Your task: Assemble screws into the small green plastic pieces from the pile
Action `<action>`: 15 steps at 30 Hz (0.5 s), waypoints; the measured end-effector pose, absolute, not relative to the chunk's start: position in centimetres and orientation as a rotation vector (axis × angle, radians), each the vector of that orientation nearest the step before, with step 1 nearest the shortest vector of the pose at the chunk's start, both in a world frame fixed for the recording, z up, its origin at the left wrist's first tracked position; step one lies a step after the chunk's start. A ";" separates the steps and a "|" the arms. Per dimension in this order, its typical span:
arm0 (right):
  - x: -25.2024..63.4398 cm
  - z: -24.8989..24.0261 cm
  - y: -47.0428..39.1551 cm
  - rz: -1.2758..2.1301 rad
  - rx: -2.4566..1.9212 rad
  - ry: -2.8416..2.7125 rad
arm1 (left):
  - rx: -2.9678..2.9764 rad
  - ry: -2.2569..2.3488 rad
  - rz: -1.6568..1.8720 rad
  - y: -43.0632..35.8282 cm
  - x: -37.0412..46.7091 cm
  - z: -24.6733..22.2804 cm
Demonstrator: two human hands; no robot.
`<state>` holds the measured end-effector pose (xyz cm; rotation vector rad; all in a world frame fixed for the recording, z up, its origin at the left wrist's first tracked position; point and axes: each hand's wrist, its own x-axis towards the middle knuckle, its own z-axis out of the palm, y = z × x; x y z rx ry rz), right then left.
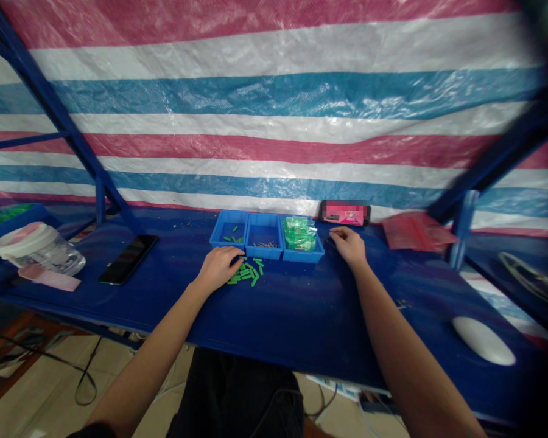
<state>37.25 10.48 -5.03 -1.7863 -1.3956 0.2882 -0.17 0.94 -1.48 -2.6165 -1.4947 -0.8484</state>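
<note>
Left hand: the left hand (pixel 218 266) rests palm-down on the blue tabletop (pixel 274 316), its fingers (pixel 232 265) curled onto the near edge of a loose pile of small green pieces (pixel 247 272); whether a piece is pinched underneath, I cannot tell.
Right hand: the right hand (pixel 348 243) lies knuckles-up on the tabletop just right of the trays, fingers folded in and loosely closed; nothing shows in its grip.
Where the pieces are: the green pile sits on the tabletop directly in front of the left tray, touching the left fingers.
Doing it well: my read is that picking works best one piece at a time, with fingertips pinching from the pile's edge rather than sweeping, so nothing scatters toward the tabletop's front edge.
Left tray: the left tray (pixel 229 232) holds only a few green pieces on its floor.
Middle tray: the middle tray (pixel 265 234) shows a thin scatter of tiny pale bits, too small to name.
Right tray: the right tray (pixel 302 250) is filled with clear bags of green parts (pixel 299 233), heaped above the rim.
Other containers: a clear jar with a pale lid (pixel 39 248) lies tilted at far left, well apart.
Also nearby: a dark phone (pixel 128 258) lies flat between the jar and the trays.
</note>
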 end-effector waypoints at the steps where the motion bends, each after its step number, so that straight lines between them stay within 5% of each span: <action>1: 37.2 -5.0 10.5 0.288 -1.791 -1.394 | -2.601 -1.539 -0.796 0.9 -0.2 -1.5; 15: 37.1 -4.8 10.4 0.302 -1.793 -1.394 | -2.584 -1.638 -0.610 1.1 0.0 -1.5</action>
